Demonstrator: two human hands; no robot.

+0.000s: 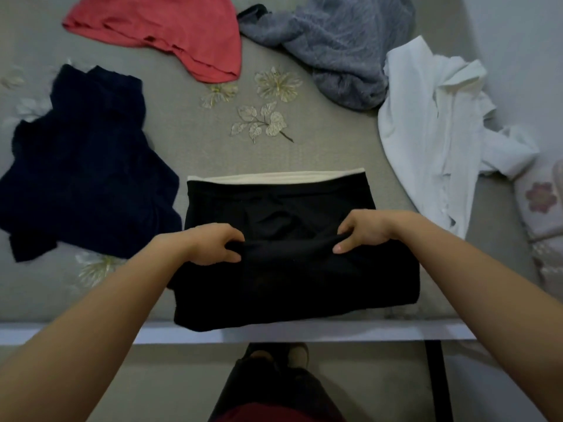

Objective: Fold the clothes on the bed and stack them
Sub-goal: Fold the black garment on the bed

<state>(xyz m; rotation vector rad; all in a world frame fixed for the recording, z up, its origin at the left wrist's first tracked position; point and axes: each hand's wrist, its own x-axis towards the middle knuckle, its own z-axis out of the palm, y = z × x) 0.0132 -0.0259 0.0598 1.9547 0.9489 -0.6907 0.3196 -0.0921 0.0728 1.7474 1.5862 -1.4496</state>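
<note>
Navy garment (pixel 85 166): loose heap at left of frame, on the bed (pixel 320 150).
Left hand (pixel 213 243): fingers curled, pinching the raised fold.
Black garment (pixel 289 284): lower centre, by the bed's near edge, with a cream strip (pixel 274 177) along its upper edge. It looks soft, light and limp, likely to sag, so hold the fold at both ends.
Right hand (pixel 365 231): fingers pinching the same fold.
White shirt (pixel 426 132): crumpled at right.

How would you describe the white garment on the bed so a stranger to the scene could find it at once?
Take the grey bed with embroidered flowers and go to its right edge, by the wall. There, just nearer than the crumpled grey garment, lies the white garment. It is the only white piece lying loose and unfolded.
</note>
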